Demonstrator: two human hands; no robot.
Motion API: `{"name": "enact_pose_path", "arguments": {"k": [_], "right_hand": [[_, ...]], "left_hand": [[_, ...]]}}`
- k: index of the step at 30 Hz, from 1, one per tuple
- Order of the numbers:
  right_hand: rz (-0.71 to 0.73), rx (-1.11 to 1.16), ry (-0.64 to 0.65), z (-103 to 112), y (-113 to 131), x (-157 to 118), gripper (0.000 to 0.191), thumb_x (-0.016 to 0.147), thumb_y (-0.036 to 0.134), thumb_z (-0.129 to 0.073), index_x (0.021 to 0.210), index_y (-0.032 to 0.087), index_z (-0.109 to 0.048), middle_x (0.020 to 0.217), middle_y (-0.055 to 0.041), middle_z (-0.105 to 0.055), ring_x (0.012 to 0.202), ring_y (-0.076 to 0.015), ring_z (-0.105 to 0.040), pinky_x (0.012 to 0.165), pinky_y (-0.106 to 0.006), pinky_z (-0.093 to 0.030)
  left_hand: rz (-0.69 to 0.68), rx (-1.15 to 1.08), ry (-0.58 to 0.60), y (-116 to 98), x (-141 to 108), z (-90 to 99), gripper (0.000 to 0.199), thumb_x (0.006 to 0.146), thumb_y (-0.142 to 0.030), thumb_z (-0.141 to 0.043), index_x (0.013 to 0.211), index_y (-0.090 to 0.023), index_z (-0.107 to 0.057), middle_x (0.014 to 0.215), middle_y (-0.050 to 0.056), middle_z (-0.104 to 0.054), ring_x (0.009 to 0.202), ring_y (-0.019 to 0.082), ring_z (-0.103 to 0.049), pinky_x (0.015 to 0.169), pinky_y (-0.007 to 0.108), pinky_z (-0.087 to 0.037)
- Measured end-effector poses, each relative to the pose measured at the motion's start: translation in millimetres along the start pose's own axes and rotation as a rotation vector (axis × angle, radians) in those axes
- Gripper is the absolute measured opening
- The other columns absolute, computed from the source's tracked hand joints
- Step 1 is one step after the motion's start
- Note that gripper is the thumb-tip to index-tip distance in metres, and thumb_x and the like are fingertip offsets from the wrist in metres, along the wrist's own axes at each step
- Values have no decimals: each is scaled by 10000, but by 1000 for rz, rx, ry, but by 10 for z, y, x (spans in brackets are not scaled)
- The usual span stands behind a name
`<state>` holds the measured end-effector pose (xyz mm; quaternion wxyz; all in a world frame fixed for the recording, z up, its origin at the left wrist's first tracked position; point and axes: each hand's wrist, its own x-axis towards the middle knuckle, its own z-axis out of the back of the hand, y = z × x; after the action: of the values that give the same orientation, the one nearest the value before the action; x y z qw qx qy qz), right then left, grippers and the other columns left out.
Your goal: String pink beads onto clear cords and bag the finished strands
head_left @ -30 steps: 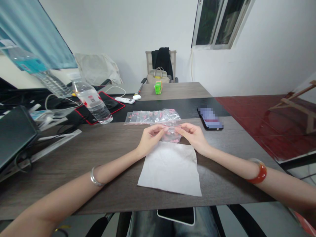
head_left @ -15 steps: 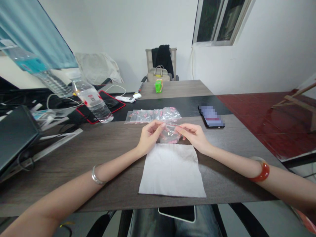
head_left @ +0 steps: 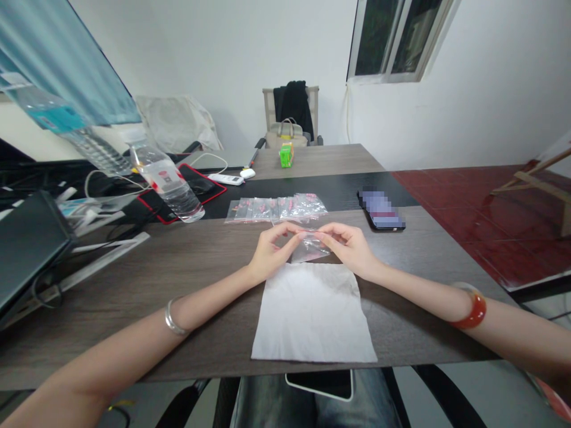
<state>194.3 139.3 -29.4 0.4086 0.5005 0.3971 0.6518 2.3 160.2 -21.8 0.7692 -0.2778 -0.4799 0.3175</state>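
Observation:
Between my two hands is a small clear zip bag (head_left: 310, 249), pinched along its upper edge, with something pinkish near its bottom that is too small to name. My left hand (head_left: 275, 249) closes thumb and fingers on the bag's left part of that edge. On the other side, my right hand (head_left: 348, 246) grips it the same way, the fingertips of both hands close together. Just in front of me lies a white cloth (head_left: 313, 315), flat on the desk below the bag. Beyond my hands, several clear bags (head_left: 276, 208) with small pink items overlap in a row.
A phone (head_left: 382, 211) lies to the right. Leaning in view at left are a water bottle (head_left: 167, 181) and a larger bottle (head_left: 66, 122), near cables and a dark laptop-like device (head_left: 33, 255). A green box (head_left: 286, 156) stands farther back. Another phone (head_left: 321, 383) rests on my lap.
My fingertips have come closer together along the bag's edge, and the bag hangs flatter. The white cloth has shifted slightly toward me.

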Motion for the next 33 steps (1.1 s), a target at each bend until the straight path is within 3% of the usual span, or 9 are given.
{"name": "enact_pose_path", "arguments": {"k": [8,22,33], "right_hand": [[79,-194,7,-20,49,-39,184,876,349,-569,826,202,-667,770,-18,-670,603,-120,-513,498,-244,-382],[273,-233,40,-17,20,-20,154,898,282,-570,798,214,-667,782,-28,-665,755,-164,-584,659,-304,-439],[104,-156,-21,-1,63,0,167,837,372,-649,793,224,-712,787,-21,-717,715,-158,-609,618,-295,-433]], "left_hand": [[18,45,44,26,3,3,172,888,-314,-586,823,-181,-673,822,43,-723,784,164,-659,768,287,-499],[-70,146,59,-8,-9,-30,139,883,-302,-593,822,-197,-660,794,22,-714,746,156,-636,784,313,-443],[0,78,-38,-2,-11,-18,200,859,-352,-632,751,-191,-680,742,31,-714,715,170,-636,762,318,-480]]}}
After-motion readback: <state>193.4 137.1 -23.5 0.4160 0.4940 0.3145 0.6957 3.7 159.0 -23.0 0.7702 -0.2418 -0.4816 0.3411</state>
